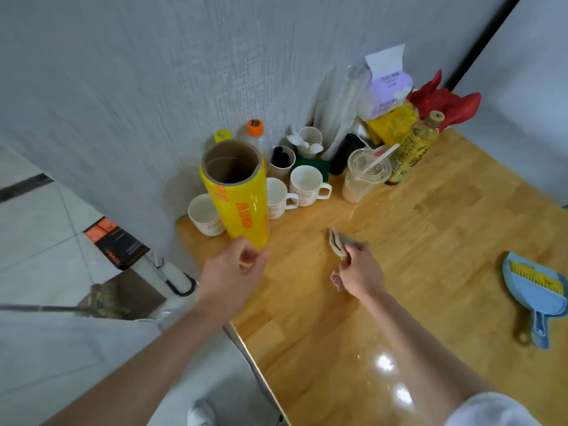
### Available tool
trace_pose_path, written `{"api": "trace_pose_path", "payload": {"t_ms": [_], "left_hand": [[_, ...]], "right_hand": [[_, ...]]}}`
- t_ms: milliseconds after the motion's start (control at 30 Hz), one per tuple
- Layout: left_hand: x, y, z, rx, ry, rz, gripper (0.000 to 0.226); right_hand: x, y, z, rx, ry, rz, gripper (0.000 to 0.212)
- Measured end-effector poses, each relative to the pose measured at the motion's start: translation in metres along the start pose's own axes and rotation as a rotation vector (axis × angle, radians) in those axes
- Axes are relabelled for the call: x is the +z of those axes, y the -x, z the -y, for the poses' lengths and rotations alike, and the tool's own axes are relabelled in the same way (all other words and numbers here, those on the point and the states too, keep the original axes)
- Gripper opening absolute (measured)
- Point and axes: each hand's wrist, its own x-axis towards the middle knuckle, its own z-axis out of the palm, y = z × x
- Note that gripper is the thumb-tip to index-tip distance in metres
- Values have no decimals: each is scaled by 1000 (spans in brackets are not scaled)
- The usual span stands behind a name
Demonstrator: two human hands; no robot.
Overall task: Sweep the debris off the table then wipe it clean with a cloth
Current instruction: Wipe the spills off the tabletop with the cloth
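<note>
1. On the wooden tabletop [415, 241], near its middle, the right hand [359, 272] pinches a crumpled brownish cloth [339, 242] that lies against the wood.
2. The left hand [233, 272] grips the lower end of a yellow roll of cling film [236, 198], tilted, its open cardboard core facing up, above the tabletop's left edge.
3. White mugs [305, 184] stand just behind the roll, by the wall.
4. A blue dustpan [534, 299] with a yellow-bristled brush [534, 276] in it lies at the right edge, well apart from the cloth.
5. Bottles, cups and bags crowd the far corner.
</note>
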Motion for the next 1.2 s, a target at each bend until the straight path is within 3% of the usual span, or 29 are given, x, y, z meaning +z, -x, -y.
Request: {"api": "trace_pose_path", "payload": {"t_ms": [100,200,300,400,533,633,700,800,867,1100,1200], "left_hand": [[-24,1,17,-20,172,-283,43],[-57,-18,11,266,156,-477,80],[-81,-45,-16,307,153,-338,113],[-81,-62,-32,295,242,-128,129],[-72,-75,-26,293,330,-77,126],[-74,-79,-27,320,325,-75,118],[-84,-77,-27,363,334,-57,115],[-118,-74,-27,428,374,-40,106],[-146,-73,-31,496,404,-20,104],[-185,-75,-37,586,371,1,104],[-179,-75,-34,548,410,-3,104]], "right_hand": [[37,27,42,-187,-64,74,29],[54,39,60,-337,-14,213,36],[49,31,55,-167,-160,151,32],[58,36,56,6,-296,-46,31],[86,64,82,-207,-162,83,33],[68,61,80,-286,-17,178,39],[51,43,70,-211,-14,110,38],[36,13,73,54,-173,-36,44],[46,1,92,79,-176,-82,51],[103,76,159,-463,69,183,41],[83,88,113,-445,-61,316,35]]}}
